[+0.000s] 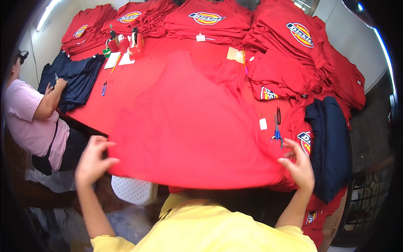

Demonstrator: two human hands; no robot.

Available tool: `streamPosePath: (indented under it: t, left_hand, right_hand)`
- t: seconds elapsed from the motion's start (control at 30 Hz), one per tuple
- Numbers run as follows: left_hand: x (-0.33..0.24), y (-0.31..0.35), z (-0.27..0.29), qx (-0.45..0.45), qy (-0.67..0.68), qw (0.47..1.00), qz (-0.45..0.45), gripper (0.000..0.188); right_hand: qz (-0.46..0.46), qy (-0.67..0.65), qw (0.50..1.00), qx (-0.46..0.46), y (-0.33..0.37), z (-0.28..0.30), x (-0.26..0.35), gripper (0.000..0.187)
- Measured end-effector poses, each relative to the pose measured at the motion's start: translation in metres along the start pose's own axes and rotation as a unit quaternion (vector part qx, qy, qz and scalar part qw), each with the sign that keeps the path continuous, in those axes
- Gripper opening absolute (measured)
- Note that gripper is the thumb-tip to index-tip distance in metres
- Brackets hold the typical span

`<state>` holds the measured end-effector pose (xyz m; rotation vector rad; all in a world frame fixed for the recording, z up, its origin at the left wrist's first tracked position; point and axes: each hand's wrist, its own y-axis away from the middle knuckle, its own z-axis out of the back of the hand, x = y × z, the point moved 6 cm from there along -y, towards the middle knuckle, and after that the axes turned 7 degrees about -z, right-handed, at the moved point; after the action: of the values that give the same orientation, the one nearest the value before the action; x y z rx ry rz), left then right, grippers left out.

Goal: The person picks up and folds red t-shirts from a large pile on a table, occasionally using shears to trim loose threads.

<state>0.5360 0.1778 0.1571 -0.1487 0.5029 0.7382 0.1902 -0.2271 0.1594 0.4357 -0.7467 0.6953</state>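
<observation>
A plain red sleeveless top [180, 126] lies spread across the red table in front of me, its neck end away from me and its wide hem toward me. Some of it is blurred by motion. At the hem's left corner is my left hand [93, 161], thumb and fingers apart, with no cloth pinched between them. My right hand [299, 164] is by the right corner, also open, its thumb and fingertips apart beside the cloth. Just beyond it lie blue-handled scissors [276, 133] and dark thread snips [278, 115].
Stacks of folded red shirts [210, 21] line the table's far side. Dark navy garments [329, 143] lie at the right. A co-worker [37, 109] handles navy cloth [77, 80] at the left. Blue snips [104, 88] lie on the table; a white stool [132, 190] stands below its edge.
</observation>
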Motion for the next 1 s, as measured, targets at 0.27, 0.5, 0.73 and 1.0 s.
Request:
streamPosePath:
  t: [0.27, 0.5, 0.73, 1.0]
  left_hand:
    - [-0.033, -0.047, -0.219, -0.085, -0.124, 0.968, -0.200, 0.075]
    - [-0.006, -0.062, -0.201, -0.151, -0.015, 0.976, -0.159, 0.041]
    - [-0.021, -0.291, -0.183, -0.266, 0.020, 0.957, -0.116, 0.036]
    - [0.026, -0.376, -0.156, -0.330, 0.100, 0.930, -0.131, 0.018]
  right_hand:
    - [0.272, 0.306, 0.912, 0.025, -0.047, -0.240, -0.017, 0.069]
    - [0.251, 0.051, 0.959, -0.122, -0.126, -0.175, -0.008, 0.023]
    - [0.134, 0.164, 0.962, -0.170, -0.289, -0.171, 0.002, 0.016]
    - [0.012, 0.201, 0.924, -0.326, -0.330, -0.129, -0.058, 0.023]
